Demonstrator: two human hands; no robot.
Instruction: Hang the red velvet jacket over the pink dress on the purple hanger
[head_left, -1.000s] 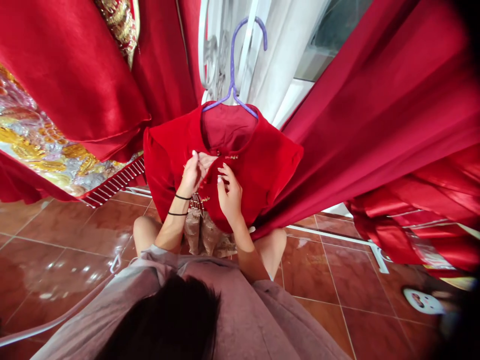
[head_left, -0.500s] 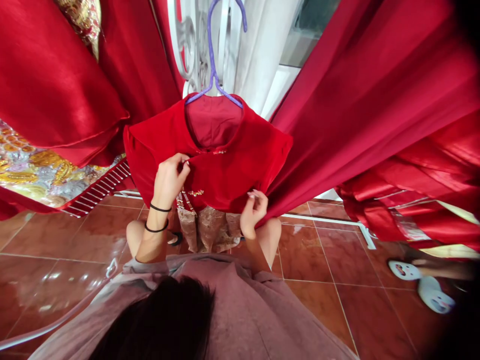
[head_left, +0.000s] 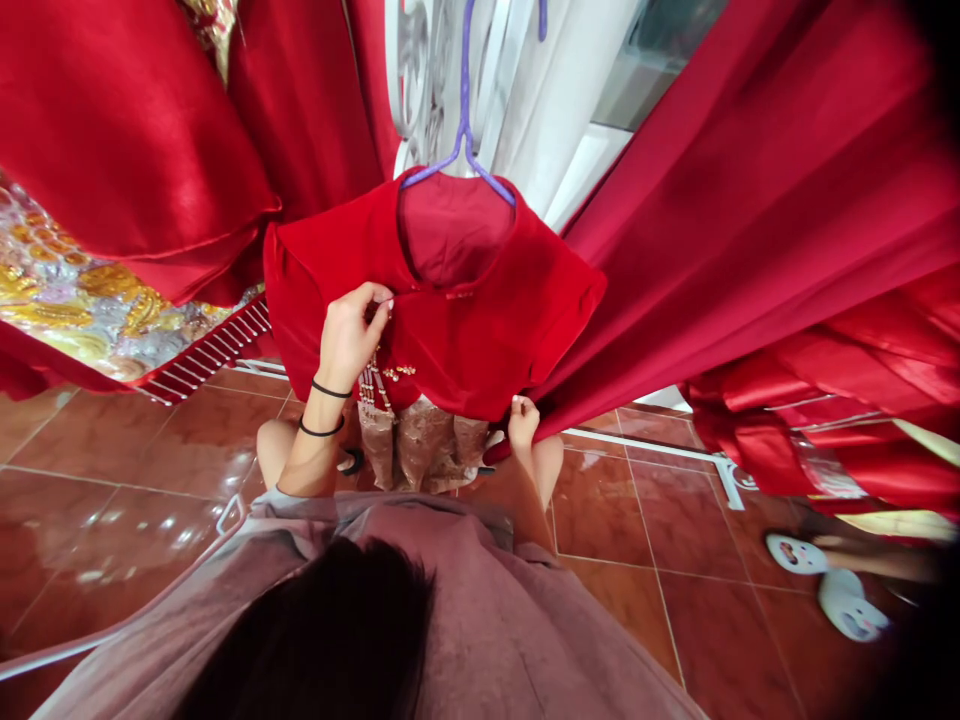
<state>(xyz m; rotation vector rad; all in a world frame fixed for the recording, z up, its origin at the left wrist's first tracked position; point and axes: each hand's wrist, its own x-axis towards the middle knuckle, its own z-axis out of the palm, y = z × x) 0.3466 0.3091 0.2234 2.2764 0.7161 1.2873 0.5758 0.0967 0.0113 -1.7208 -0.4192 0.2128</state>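
A short red velvet top [head_left: 480,345] hangs in front of me on a purple wire hanger [head_left: 463,140]. Its round neck shows a darker red lining. My left hand [head_left: 351,335] pinches the cloth of the front, just below the neckline on the left. Beaded tassels [head_left: 373,385] dangle beneath that hand, beside a small beaded trim [head_left: 400,372]. At the lower right hem my right hand [head_left: 523,422] is closed, fingertips pressed together on the edge of the cloth. Brownish-gold shiny fabric [head_left: 424,440] shows under the hem.
Long red garments [head_left: 720,180] hang on both sides, with sequinned gold and silver cloth [head_left: 82,290] at left. A white metal rack [head_left: 645,440] runs low behind. White slippers [head_left: 796,553] on another person's feet stand at right on the tiled floor [head_left: 615,510].
The view has shifted, so the top and hanger appear farther right and slightly higher. My right hand's fingers have closed at the lower hem; my left hand keeps its pinch.
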